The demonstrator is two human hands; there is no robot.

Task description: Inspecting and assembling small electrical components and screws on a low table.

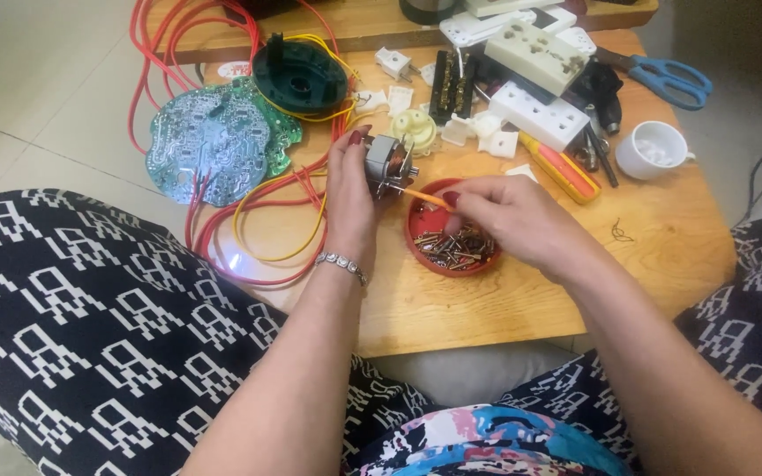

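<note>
My left hand (348, 201) holds a small electric motor (389, 164) with copper windings upright above the wooden table (663, 238). In my right hand (509, 218) is a thin orange-handled tool (423, 197), its tip touching the motor's lower side. Right under this hand sits a red round dish (418, 231) with several screws and small metal parts in it.
A round green circuit board (218, 137) and a dark round housing (300, 75) lie at the left among red and yellow wires (257, 207). White socket strips (540, 115), a red-and-yellow screwdriver (562, 167), blue scissors (672, 78) and a white cup (653, 150) crowd the far right.
</note>
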